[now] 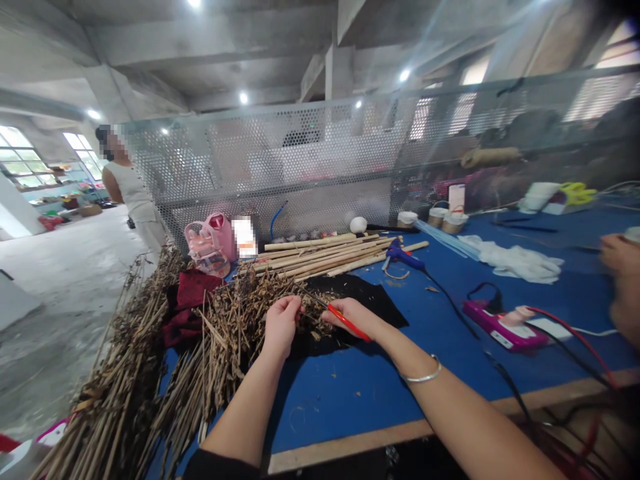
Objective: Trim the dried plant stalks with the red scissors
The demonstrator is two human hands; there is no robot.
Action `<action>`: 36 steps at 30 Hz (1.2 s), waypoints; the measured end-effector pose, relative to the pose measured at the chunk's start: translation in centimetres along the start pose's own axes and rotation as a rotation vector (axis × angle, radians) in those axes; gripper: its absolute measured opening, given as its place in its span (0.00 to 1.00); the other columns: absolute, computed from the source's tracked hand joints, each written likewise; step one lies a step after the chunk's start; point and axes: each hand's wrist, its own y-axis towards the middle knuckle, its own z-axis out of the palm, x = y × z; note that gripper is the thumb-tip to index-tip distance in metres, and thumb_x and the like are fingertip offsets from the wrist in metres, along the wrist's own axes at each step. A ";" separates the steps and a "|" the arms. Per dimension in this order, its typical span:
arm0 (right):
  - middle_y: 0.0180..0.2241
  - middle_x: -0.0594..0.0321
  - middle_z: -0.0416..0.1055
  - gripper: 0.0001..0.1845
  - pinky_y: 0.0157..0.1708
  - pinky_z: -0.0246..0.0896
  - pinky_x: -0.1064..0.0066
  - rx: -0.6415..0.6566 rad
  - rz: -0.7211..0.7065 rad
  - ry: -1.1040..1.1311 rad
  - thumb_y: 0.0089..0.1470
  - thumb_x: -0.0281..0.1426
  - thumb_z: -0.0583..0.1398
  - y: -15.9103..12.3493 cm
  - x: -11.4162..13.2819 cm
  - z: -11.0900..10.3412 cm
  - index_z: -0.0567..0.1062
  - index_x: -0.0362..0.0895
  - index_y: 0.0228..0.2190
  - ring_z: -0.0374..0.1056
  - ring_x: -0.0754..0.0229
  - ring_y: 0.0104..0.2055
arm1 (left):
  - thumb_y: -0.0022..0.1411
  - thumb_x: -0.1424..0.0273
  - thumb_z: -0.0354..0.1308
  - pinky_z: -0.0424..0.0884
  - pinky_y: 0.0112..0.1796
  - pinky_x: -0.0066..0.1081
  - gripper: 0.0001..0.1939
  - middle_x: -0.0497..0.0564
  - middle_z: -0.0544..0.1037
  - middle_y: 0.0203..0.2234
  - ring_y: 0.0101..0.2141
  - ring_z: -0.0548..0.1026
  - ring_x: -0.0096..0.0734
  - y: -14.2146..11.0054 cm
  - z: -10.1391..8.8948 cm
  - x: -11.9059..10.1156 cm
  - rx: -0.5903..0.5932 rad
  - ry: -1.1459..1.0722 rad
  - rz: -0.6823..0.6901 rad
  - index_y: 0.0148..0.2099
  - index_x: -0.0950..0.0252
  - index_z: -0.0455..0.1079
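My right hand (357,316) is closed around red-handled scissors (356,327), whose blades point left toward my other hand. With its fingertips pinched together, my left hand (283,323) is held over the edge of a pile of dried stems (235,327); what it holds, if anything, is too small to make out. A piece of black cloth (385,303) lies under and behind my hands, with dry plant bits scattered on it. More long dried stalks (125,373) lean at the table's left edge, beside a dark red cloth (195,297).
Behind the pile lie pale wooden sticks (320,257) and a blue glue gun (400,253). A purple power strip (505,327) with cords sits right, near white gloves (520,260). Another person's hand (623,267) shows at the right edge. A perforated metal screen (280,167) stands behind the table.
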 end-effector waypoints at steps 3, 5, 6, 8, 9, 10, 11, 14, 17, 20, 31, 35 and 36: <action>0.17 0.71 0.51 0.27 0.19 0.43 0.77 0.002 0.017 -0.014 0.45 0.53 0.52 0.1 -0.5 0.0 0.65 0.41 0.20 0.46 0.70 0.20 | 0.47 0.62 0.58 0.53 0.17 0.19 0.13 0.44 0.67 0.17 0.16 0.58 0.16 0.1 0.0 0.2 0.007 0.009 0.010 0.28 0.69 0.67; 0.17 0.71 0.52 0.27 0.19 0.43 0.77 -0.003 0.020 -0.035 0.45 0.53 0.52 0.0 -0.5 -0.2 0.65 0.40 0.20 0.46 0.70 0.20 | 0.48 0.62 0.58 0.52 0.17 0.19 0.13 0.44 0.66 0.17 0.16 0.58 0.16 0.2 -0.1 0.3 0.012 0.017 0.011 0.27 0.69 0.67; 0.17 0.71 0.52 0.27 0.19 0.43 0.77 -0.006 0.017 -0.050 0.46 0.53 0.52 -0.1 -0.3 -0.3 0.65 0.40 0.20 0.47 0.70 0.20 | 0.48 0.62 0.58 0.52 0.16 0.19 0.13 0.44 0.66 0.17 0.16 0.57 0.16 0.2 -0.1 0.4 0.013 0.021 0.009 0.27 0.69 0.67; 0.17 0.70 0.55 0.26 0.20 0.44 0.77 -0.011 0.000 -0.081 0.46 0.52 0.52 -0.3 0.1 -0.4 0.66 0.40 0.21 0.48 0.70 0.20 | 0.48 0.62 0.58 0.53 0.16 0.20 0.13 0.44 0.65 0.16 0.16 0.57 0.16 0.2 -0.1 0.5 0.018 0.029 0.006 0.26 0.69 0.67; 0.18 0.69 0.57 0.25 0.20 0.45 0.77 -0.014 -0.007 -0.095 0.46 0.51 0.52 -0.4 0.3 -0.5 0.67 0.41 0.23 0.49 0.69 0.21 | 0.48 0.63 0.58 0.53 0.17 0.20 0.13 0.44 0.65 0.16 0.16 0.57 0.16 0.1 -0.1 0.5 0.022 0.032 0.002 0.26 0.69 0.67; 0.19 0.68 0.59 0.24 0.21 0.46 0.77 -0.018 -0.009 -0.107 0.46 0.51 0.53 -0.5 0.5 -0.5 0.68 0.41 0.25 0.51 0.69 0.21 | 0.48 0.63 0.58 0.53 0.17 0.20 0.12 0.44 0.65 0.16 0.16 0.58 0.16 0.1 0.0 0.5 0.028 0.032 -0.002 0.26 0.69 0.67; 0.21 0.68 0.61 0.23 0.21 0.47 0.77 -0.023 -0.006 -0.118 0.46 0.50 0.54 -0.6 0.8 -0.5 0.68 0.41 0.27 0.52 0.69 0.21 | 0.47 0.63 0.58 0.54 0.17 0.20 0.12 0.44 0.65 0.16 0.16 0.58 0.17 0.0 0.0 0.5 0.035 0.030 -0.007 0.27 0.69 0.67; 0.22 0.66 0.63 0.22 0.22 0.49 0.76 -0.033 0.024 -0.141 0.46 0.49 0.55 -0.8 1.3 -0.5 0.67 0.42 0.31 0.54 0.68 0.22 | 0.47 0.62 0.59 0.55 0.17 0.20 0.13 0.45 0.67 0.17 0.16 0.58 0.17 -0.1 0.2 0.5 0.066 0.020 -0.020 0.28 0.69 0.68; 0.22 0.66 0.63 0.21 0.22 0.49 0.76 -0.035 0.030 -0.147 0.46 0.49 0.54 -0.8 1.5 -0.4 0.67 0.42 0.31 0.54 0.67 0.22 | 0.46 0.61 0.59 0.55 0.17 0.20 0.14 0.45 0.67 0.17 0.16 0.59 0.17 -0.2 0.3 0.5 0.096 0.009 -0.035 0.28 0.69 0.68; 0.23 0.65 0.64 0.22 0.23 0.50 0.76 -0.026 0.011 -0.134 0.47 0.48 0.54 -0.7 1.4 -0.5 0.67 0.41 0.32 0.54 0.68 0.22 | 0.46 0.61 0.60 0.56 0.17 0.20 0.14 0.45 0.68 0.18 0.16 0.59 0.17 -0.1 0.3 0.6 0.091 -0.005 -0.047 0.28 0.69 0.67; 0.27 0.63 0.68 0.23 0.26 0.54 0.75 0.026 -0.043 -0.133 0.48 0.48 0.54 -0.9 0.8 -1.0 0.68 0.41 0.36 0.58 0.66 0.25 | 0.44 0.60 0.60 0.54 0.16 0.20 0.15 0.44 0.66 0.16 0.15 0.57 0.16 -0.1 0.2 0.3 0.037 -0.023 -0.054 0.26 0.69 0.67; 0.28 0.62 0.68 0.24 0.26 0.54 0.75 0.050 -0.043 -0.123 0.48 0.47 0.54 -1.0 1.0 -1.0 0.67 0.41 0.38 0.58 0.66 0.25 | 0.44 0.60 0.61 0.54 0.17 0.20 0.16 0.44 0.66 0.16 0.15 0.58 0.16 0.0 0.2 0.4 0.058 -0.020 -0.049 0.27 0.69 0.67; 0.27 0.63 0.67 0.24 0.26 0.54 0.75 0.052 -0.033 -0.121 0.47 0.48 0.54 -0.9 0.9 -0.9 0.68 0.41 0.37 0.57 0.66 0.25 | 0.44 0.60 0.61 0.54 0.17 0.20 0.16 0.44 0.66 0.16 0.16 0.58 0.16 0.0 0.2 0.5 0.067 -0.017 -0.048 0.27 0.69 0.68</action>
